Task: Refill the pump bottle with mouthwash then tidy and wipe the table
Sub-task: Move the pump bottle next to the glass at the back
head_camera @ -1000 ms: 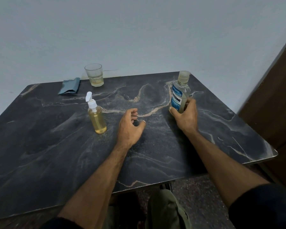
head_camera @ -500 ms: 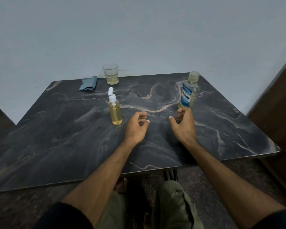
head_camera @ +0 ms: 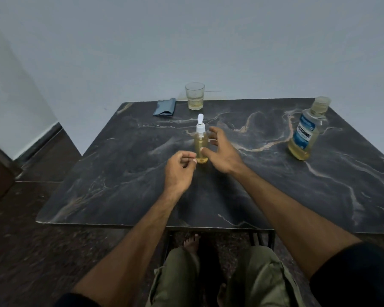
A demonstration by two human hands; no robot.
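My right hand [head_camera: 222,151] is spread around the pump bottle [head_camera: 201,145] at table [head_camera: 120,185] centre, thumb touching it. My left hand [head_camera: 179,169] hovers loosely curled at its 7 o'clock, holding nothing. Listerine mouthwash bottle [head_camera: 304,134] stands at 3 o'clock.

grey wall [head_camera: 208,41], dark floor [head_camera: 31,251], olive trousers [head_camera: 259,280]

This looks like a room in a home. A dark marble table [head_camera: 120,173] stands against a plain wall [head_camera: 186,41]. A mouthwash bottle [head_camera: 304,134] and a glass [head_camera: 194,96] sit on it.
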